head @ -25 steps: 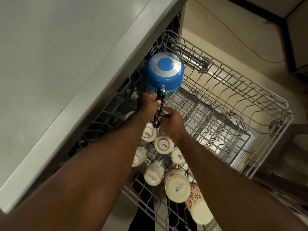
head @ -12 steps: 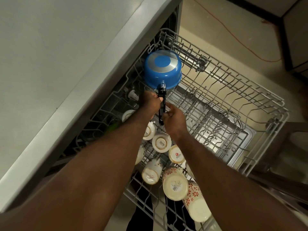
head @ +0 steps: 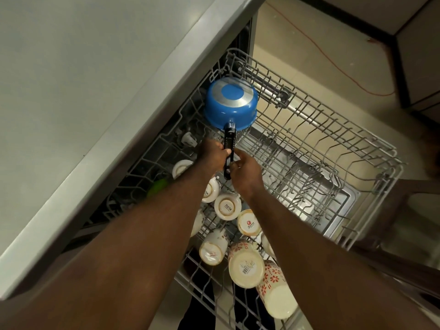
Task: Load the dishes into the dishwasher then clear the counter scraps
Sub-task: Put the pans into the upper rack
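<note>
blue saucepan [head: 230, 103] upside down at the rack's [head: 309, 121] 12 o'clock end, left hand [head: 213, 156] and right hand [head: 245, 175] both gripping its black handle [head: 229, 151], mugs [head: 227, 206] bottoms-up at 6

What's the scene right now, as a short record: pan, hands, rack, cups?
pan: blue pan, upside down, base up, at the rack's far left corner; can't tell if it is seated
handle: black handle, pointing toward the person
left hand: left hand grips the handle midway
right hand: right hand holds the handle's end
rack: rack pulled out, right half bare wire
cups: cups upside down in the near left part
counter: counter overhangs on the left
</note>
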